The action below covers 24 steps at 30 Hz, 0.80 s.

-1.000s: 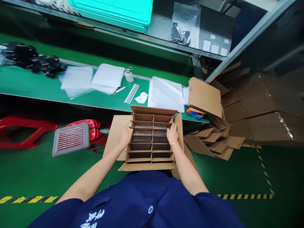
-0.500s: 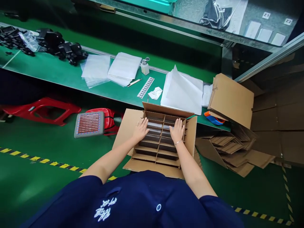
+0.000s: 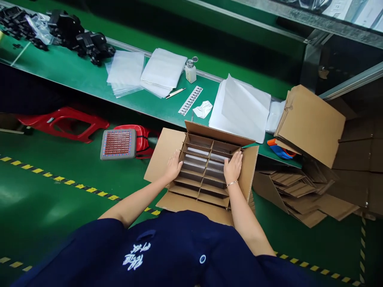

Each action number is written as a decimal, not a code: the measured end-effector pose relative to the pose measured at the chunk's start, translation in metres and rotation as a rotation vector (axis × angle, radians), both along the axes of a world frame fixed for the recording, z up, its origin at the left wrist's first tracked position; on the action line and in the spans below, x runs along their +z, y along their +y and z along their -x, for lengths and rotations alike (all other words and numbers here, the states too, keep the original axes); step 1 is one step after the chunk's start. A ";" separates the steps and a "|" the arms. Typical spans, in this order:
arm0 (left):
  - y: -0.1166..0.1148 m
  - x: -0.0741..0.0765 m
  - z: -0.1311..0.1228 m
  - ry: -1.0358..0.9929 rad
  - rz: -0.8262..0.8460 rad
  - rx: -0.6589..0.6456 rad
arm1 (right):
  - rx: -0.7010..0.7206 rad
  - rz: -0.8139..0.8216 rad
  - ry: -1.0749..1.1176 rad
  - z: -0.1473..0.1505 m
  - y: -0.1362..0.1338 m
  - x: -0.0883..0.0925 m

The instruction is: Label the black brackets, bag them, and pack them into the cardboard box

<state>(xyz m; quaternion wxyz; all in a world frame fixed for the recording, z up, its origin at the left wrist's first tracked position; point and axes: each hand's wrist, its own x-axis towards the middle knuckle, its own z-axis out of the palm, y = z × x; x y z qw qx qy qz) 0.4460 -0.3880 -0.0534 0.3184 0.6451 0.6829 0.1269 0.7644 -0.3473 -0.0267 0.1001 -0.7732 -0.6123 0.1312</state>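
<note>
In front of me stands an open cardboard box with its flaps folded outward. A cardboard divider fills it, splitting the inside into two columns of narrow slots. Whitish sheet material shows at the bottom of some slots. My left hand lies at the left edge of the divider, fingers stretched out and holding nothing. On the opposite edge, my right hand rests with fingers extended, also holding nothing. A bracelet circles the right wrist.
Across the green workbench lie black parts, sheet stacks, a bottle, a pen, a label strip and crumpled tissue. Flat cardboard leans right; red stools stand left.
Both hands have slid outward, from over the divider's slots to its left and right edges. The camera view has shifted, so the bench shows slightly higher and further right.
</note>
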 end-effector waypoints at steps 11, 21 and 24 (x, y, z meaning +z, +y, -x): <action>0.005 -0.004 -0.013 0.038 -0.035 -0.045 | 0.010 0.019 -0.093 0.000 0.008 -0.014; 0.027 -0.029 -0.019 0.172 -0.032 -0.173 | 0.036 0.061 -0.139 0.002 0.036 -0.049; 0.027 -0.035 -0.021 0.220 -0.029 -0.186 | 0.033 0.069 -0.138 0.002 0.037 -0.061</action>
